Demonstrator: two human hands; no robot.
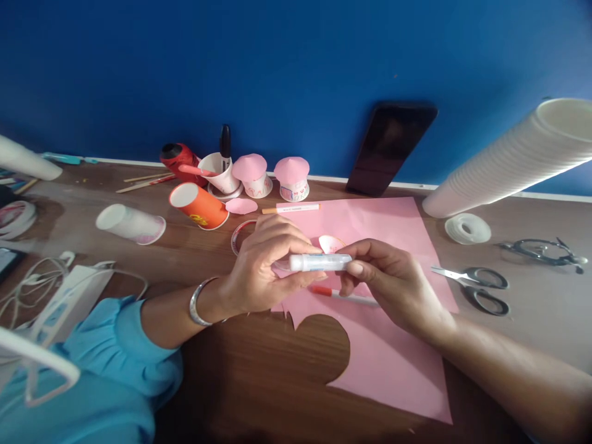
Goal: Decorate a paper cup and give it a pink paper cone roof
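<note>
A white glue stick (320,263) with a blue-marked label lies level between my two hands, above the pink paper (388,222). My left hand (268,262) is closed, with thumb and fingers on its left part near the rounded white cap. At the other end, my right hand (393,280) pinches it between thumb and fingertips. Just below is a marker (351,297) with a red-orange cap, partly behind my right hand. A small pink-white paper piece (330,243) shows behind the glue stick. The pink paper has a rounded piece cut out of its lower left.
Two small cups with pink cone roofs (250,168) stand by the blue wall. Left are an orange cup (198,205) and a white cup (131,223). Right are scissors (483,287), a tape roll (468,229), a tall paper-cup stack (509,160) and a leaning phone (391,148).
</note>
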